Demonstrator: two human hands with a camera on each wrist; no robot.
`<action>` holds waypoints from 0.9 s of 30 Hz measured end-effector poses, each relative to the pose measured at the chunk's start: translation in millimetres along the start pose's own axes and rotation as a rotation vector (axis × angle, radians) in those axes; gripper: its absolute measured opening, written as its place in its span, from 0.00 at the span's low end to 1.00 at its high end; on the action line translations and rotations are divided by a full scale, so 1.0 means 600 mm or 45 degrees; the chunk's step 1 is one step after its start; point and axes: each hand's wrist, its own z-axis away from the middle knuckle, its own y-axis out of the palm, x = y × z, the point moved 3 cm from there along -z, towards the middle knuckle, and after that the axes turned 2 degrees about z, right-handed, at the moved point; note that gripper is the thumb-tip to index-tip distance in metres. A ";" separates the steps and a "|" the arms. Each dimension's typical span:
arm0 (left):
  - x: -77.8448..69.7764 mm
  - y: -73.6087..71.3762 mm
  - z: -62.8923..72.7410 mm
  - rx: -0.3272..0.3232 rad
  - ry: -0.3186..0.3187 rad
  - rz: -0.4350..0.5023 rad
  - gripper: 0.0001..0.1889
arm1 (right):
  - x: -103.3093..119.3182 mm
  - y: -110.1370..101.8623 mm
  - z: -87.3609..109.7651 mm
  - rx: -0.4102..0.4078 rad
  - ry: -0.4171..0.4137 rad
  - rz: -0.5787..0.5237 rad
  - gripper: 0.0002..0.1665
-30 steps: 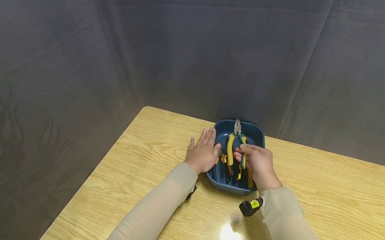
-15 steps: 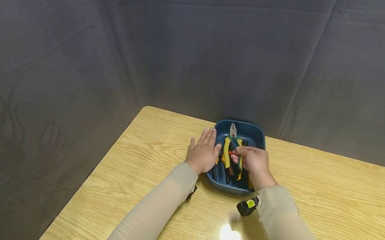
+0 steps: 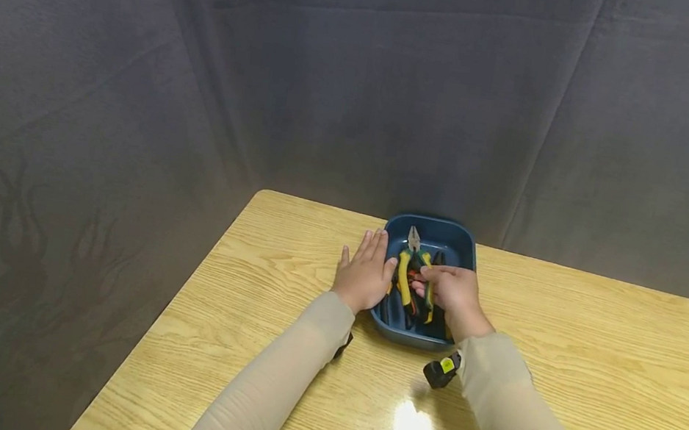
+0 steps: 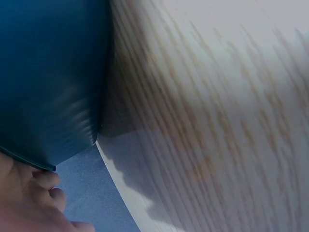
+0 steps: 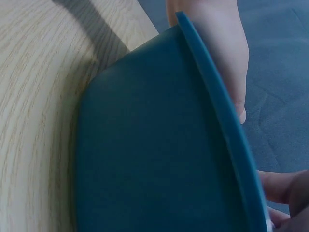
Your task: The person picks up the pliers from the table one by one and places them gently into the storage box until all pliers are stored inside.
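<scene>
A dark blue plastic basin point(image 3: 409, 339) stands near the table's back edge in the head view. Inside it, combination pliers point(image 3: 404, 276) with yellow and green handles lie with their metal nose toward the back and handles spread. My right hand point(image 3: 454, 295) reaches over the basin's right side and pinches the right handle between thumb and fingers. Flat against the left rim rests my left hand point(image 3: 366, 272), fingers straight. The left wrist view shows that hand's curved fingertips at the rim, beside the basin's outer wall point(image 4: 53, 72). Right fingertips point(image 5: 280, 186) show past the rim in the right wrist view.
Under the pliers lie several other tools with black, orange and yellow handles point(image 3: 387, 309), partly hidden. The wooden table point(image 3: 599, 342) ends just behind the basin, where a grey curtain point(image 3: 360, 113) hangs. Its left edge slants down beside the left arm.
My right hand has lowered the pliers into the basin and shifted slightly left; their nose no longer overlaps the back rim. My left hand has stayed in place.
</scene>
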 end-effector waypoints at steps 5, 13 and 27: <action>0.002 0.003 -0.004 -0.013 -0.007 -0.006 0.33 | 0.001 0.002 -0.003 -0.022 -0.022 -0.002 0.21; 0.002 0.006 -0.005 0.024 -0.042 0.009 0.33 | 0.000 0.004 -0.007 -0.043 -0.022 0.047 0.19; 0.000 0.003 -0.001 -0.001 -0.014 0.019 0.33 | 0.009 0.010 -0.004 -0.040 -0.061 0.155 0.17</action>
